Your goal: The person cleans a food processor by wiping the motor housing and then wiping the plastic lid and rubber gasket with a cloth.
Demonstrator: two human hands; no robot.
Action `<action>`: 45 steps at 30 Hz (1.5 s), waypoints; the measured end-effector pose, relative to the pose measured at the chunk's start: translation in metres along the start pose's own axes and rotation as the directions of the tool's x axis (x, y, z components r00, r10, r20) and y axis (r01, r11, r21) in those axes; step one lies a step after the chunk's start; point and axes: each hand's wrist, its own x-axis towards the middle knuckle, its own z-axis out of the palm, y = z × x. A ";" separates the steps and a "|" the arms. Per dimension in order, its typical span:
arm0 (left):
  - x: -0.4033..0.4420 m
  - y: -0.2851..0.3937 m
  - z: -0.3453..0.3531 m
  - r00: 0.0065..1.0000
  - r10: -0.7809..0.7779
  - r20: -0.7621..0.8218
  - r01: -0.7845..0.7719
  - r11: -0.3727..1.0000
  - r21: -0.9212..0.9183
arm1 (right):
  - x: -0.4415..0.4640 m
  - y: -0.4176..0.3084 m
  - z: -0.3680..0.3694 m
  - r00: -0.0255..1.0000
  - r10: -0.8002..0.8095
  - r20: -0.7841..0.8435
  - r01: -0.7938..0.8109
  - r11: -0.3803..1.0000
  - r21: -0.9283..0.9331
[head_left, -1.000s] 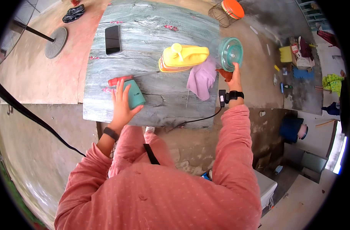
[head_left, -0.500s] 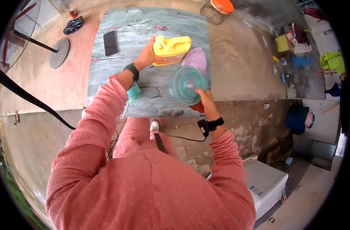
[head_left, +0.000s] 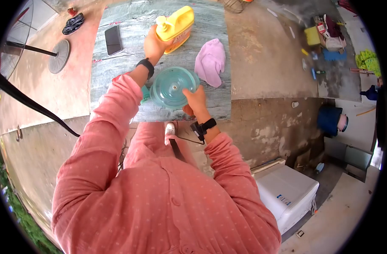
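My left hand [head_left: 156,44] grips a yellow plastic jug [head_left: 181,26] with a yellow cap, held tilted over the far middle of the table. A see-through teal bowl [head_left: 170,80] with a small metal piece at its centre is in my right hand [head_left: 196,101], the thumb over its rim and the other fingers mostly hidden below. Partly covered by the bowl and my left forearm is a smaller teal object [head_left: 145,94], whose kind I cannot make out. A crumpled lilac cloth [head_left: 210,62] lies to the right of the bowl.
A black phone [head_left: 113,40] lies at the left of the grey wood-patterned table [head_left: 134,21]. A fan's round base [head_left: 59,56] stands on the floor to the left, near a black plastic bag [head_left: 73,24]. At the lower right is a white appliance [head_left: 286,190].
The bowl has moved left in my right hand, uncovering the lilac cloth. My left hand has shifted the jug left and farther away, tilting it more. The camera view has shifted slightly.
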 end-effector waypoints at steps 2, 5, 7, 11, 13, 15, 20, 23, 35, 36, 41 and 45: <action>0.008 0.001 -0.001 0.996 -0.053 -0.066 0.054 0.998 0.012 | 0.001 0.007 0.003 1.000 -0.016 0.001 0.016 1.000 -0.020; 0.009 -0.014 -0.004 0.997 0.065 -0.031 -0.065 0.998 -0.005 | 0.000 0.004 0.006 0.999 0.003 0.045 0.004 0.989 -0.145; 0.007 -0.017 -0.004 0.999 0.014 0.036 -0.016 0.998 0.057 | -0.003 -0.008 -0.002 0.999 -0.034 0.010 0.036 0.975 -0.221; -0.040 -0.021 -0.050 0.953 -0.281 0.113 0.302 0.863 -0.405 | 0.004 0.007 -0.013 0.992 -0.106 -0.070 0.102 0.993 -0.051; -0.096 -0.004 -0.091 0.840 -0.512 0.177 0.531 0.711 -0.461 | 0.019 0.022 -0.026 0.978 -0.193 -0.080 0.205 0.963 0.176; -0.116 0.001 -0.105 0.800 -0.565 0.203 0.593 0.691 -0.414 | 0.016 0.017 -0.024 0.973 -0.178 -0.148 0.210 0.948 0.240; -0.192 -0.007 -0.093 0.754 -0.520 0.402 0.637 0.727 -0.256 | 0.027 0.012 -0.021 0.997 -0.058 -0.045 0.071 0.903 0.425; -0.197 0.014 -0.088 0.700 -0.507 0.503 0.709 0.573 -0.410 | 0.021 0.005 -0.020 0.998 -0.029 -0.054 0.050 0.892 0.449; -0.198 0.039 -0.112 0.737 -0.564 0.373 0.635 0.389 -0.667 | -0.030 -0.019 -0.026 0.978 -0.174 -0.112 0.208 0.820 0.534; -0.196 0.048 -0.127 0.686 -0.550 0.477 0.690 0.285 -0.665 | -0.043 -0.019 -0.025 0.983 -0.183 -0.029 0.166 0.798 0.579; -0.237 0.012 -0.170 0.702 -0.441 0.559 0.675 0.161 -0.720 | -0.082 -0.018 -0.032 0.962 -0.165 0.217 0.014 0.825 0.565; -0.267 -0.014 -0.206 0.670 -0.632 0.390 0.579 0.116 -0.807 | -0.065 0.029 -0.044 0.989 -0.107 0.098 0.019 0.764 0.644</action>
